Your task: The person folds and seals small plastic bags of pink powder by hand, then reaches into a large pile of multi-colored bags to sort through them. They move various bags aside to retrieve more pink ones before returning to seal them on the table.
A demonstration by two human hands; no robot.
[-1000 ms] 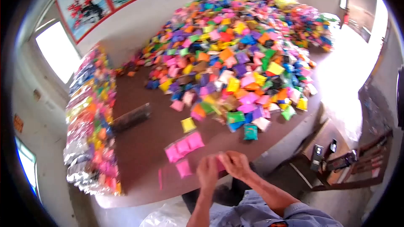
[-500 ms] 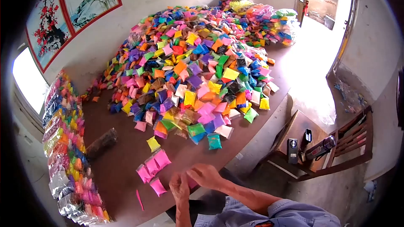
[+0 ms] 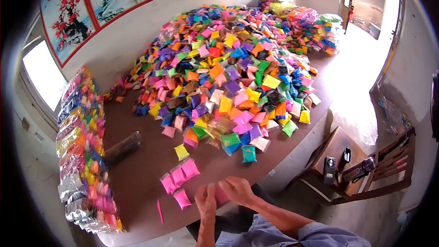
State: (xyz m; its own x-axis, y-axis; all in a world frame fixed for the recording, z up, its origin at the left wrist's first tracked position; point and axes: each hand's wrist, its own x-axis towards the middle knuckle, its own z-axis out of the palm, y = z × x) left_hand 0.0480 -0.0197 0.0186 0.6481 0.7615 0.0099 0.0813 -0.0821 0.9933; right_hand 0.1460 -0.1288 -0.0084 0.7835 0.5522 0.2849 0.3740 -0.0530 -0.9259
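At the table's front edge, my left hand (image 3: 206,200) and my right hand (image 3: 237,191) are close together, fingers pinched. A small pink packet (image 3: 222,195) shows between them, partly hidden by the fingers; both hands appear to grip its upper edge. Just left of my left hand lies a single pink packet (image 3: 182,199). Behind that one, several more pink packets (image 3: 180,175) sit side by side in a row. A thin pink stick (image 3: 160,211) rests on the tabletop further left. One yellow packet (image 3: 181,152) lies beyond the row.
A big heap of multicoloured packets (image 3: 228,87) covers the brown table (image 3: 141,174). Filled clear bags (image 3: 82,155) are stacked along the left edge, near a dark wrapped roll (image 3: 123,148). To the right, a wooden chair (image 3: 393,169) and stool (image 3: 336,146) hold a flask (image 3: 359,169).
The whole view has shifted, so the scene sits further right. My hands stay pinched together around the pink packet, with the fingers slightly further apart.
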